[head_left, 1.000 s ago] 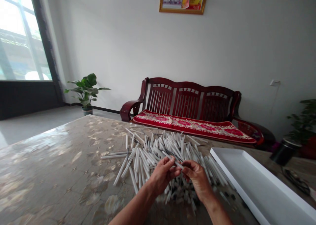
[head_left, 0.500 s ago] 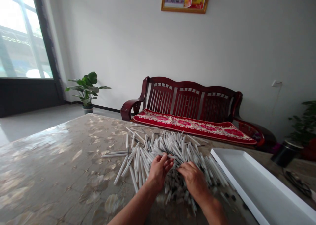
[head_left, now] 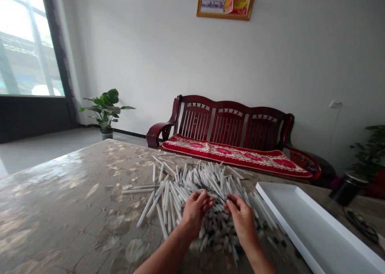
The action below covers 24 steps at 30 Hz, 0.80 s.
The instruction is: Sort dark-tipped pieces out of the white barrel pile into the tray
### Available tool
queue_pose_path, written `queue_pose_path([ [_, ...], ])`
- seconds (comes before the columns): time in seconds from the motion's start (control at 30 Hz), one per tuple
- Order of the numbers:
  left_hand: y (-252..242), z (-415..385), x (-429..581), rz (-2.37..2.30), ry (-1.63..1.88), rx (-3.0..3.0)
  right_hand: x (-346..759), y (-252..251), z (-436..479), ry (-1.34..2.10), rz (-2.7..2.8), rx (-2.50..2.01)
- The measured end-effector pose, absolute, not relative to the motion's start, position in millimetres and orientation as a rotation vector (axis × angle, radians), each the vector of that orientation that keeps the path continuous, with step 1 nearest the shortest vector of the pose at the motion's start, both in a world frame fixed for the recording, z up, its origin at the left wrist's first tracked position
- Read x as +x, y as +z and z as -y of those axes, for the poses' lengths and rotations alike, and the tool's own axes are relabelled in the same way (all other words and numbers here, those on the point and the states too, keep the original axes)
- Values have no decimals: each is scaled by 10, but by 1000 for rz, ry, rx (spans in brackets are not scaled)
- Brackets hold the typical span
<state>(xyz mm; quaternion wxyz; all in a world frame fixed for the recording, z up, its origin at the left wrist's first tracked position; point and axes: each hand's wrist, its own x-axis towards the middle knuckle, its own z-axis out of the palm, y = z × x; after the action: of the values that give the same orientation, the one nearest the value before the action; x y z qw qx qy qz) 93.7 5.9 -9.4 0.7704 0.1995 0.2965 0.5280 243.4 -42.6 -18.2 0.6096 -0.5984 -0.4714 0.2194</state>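
A large heap of white, slender tubes (head_left: 171,201) lies on the table, with thin dark rods (head_left: 200,186) among them. Over the middle of the heap, my left hand (head_left: 194,214) is closed, pinching one white tube (head_left: 211,194) between thumb and fingers. Close by on the right, my right hand (head_left: 243,220) pinches a thin dark rod (head_left: 223,199) whose near end points at the tube. Whether rod and tube touch, I cannot tell. Small dark-tipped pieces (head_left: 221,230) lie below and between my hands.
To the right stands a shallow white tray (head_left: 319,226). The table (head_left: 75,210) has a patterned cover. Behind it is a dark red wooden bench (head_left: 228,123) with a red cloth. A black pot (head_left: 348,189) and a dark cable (head_left: 361,224) are at the far right.
My right hand has lifted from the heap and turned, and the thin dark rod now shows in its fingers. My left hand keeps the white tube, slightly lower in view.
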Motion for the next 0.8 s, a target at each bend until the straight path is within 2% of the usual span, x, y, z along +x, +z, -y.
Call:
queue_pose_path([
  [0.1, -87, -42, 953, -632, 1138, 429, 2366, -111, 436, 697, 856, -1279],
  [0.3, -119, -35, 972, -601, 1116, 433, 2280, -81, 467, 777, 765, -1240],
  [0.8, -140, 1, 998, -598, 1126, 439, 2300, -175, 443, 694, 810, -1317],
])
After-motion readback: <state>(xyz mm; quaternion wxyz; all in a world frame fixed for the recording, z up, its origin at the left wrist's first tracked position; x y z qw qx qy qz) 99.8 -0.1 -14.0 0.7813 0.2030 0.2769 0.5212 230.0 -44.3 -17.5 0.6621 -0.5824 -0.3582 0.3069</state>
